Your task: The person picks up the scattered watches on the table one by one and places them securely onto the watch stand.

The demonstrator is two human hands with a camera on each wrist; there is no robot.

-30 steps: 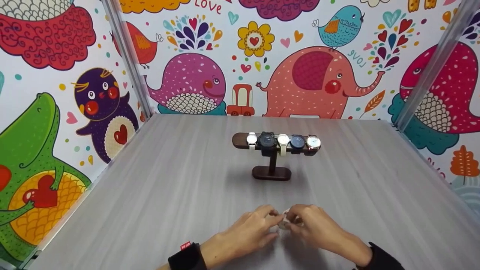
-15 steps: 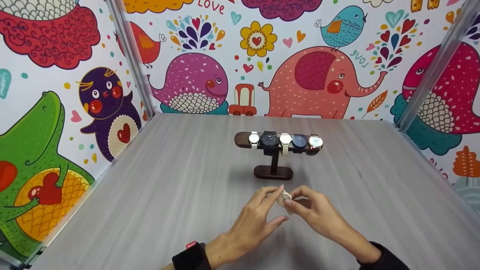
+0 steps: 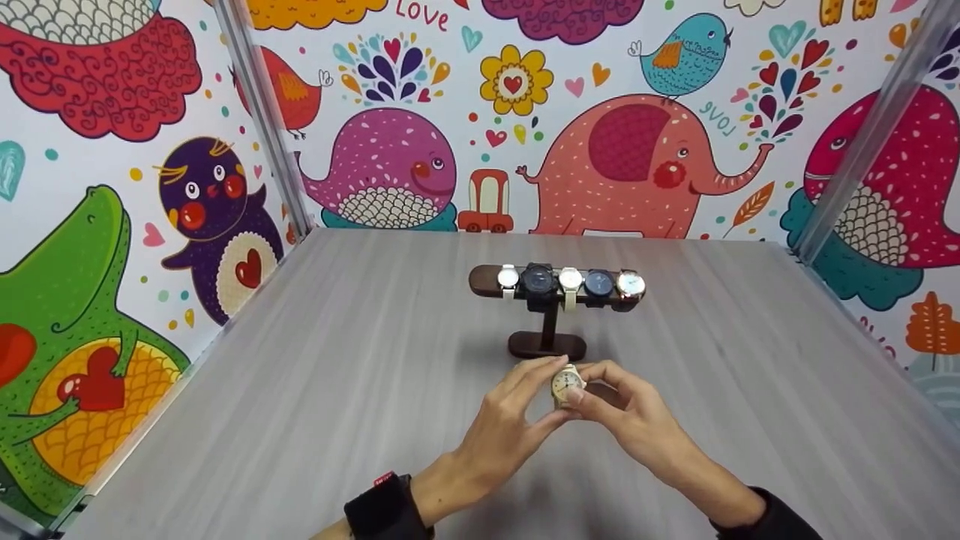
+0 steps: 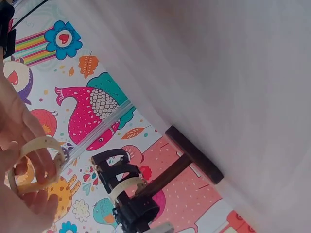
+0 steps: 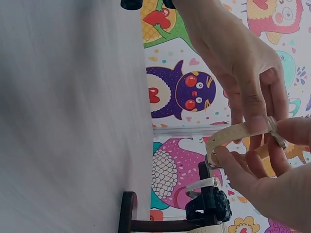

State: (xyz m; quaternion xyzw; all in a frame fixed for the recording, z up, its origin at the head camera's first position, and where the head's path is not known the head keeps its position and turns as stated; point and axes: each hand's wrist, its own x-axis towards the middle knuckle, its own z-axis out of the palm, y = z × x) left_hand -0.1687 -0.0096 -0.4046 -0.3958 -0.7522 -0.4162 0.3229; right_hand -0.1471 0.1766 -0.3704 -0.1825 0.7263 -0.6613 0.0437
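Both hands hold a small cream wristwatch (image 3: 564, 381) in front of the watch stand, above the table. Its pale dial faces up towards the head camera. My left hand (image 3: 499, 431) pinches it from the left, forefinger at the top and thumb at the bottom. On the other side, my right hand (image 3: 641, 427) grips it with the thumb over the lower dial. The cream strap (image 5: 233, 133) bends into a loop in the right wrist view. In the left wrist view, fingers reach inside the looped strap (image 4: 41, 141).
Just beyond the hands stands a dark wooden T-shaped watch stand (image 3: 547, 345). Several watches sit along its bar (image 3: 484, 280), with bare wood at the left end. The grey table (image 3: 360, 360) is enclosed by walls printed with cartoon animals.
Both hands have lifted the watch from near the tabletop and moved it forward towards the stand. Its dial has turned into view, and my left thumb has closed in on its lower end.
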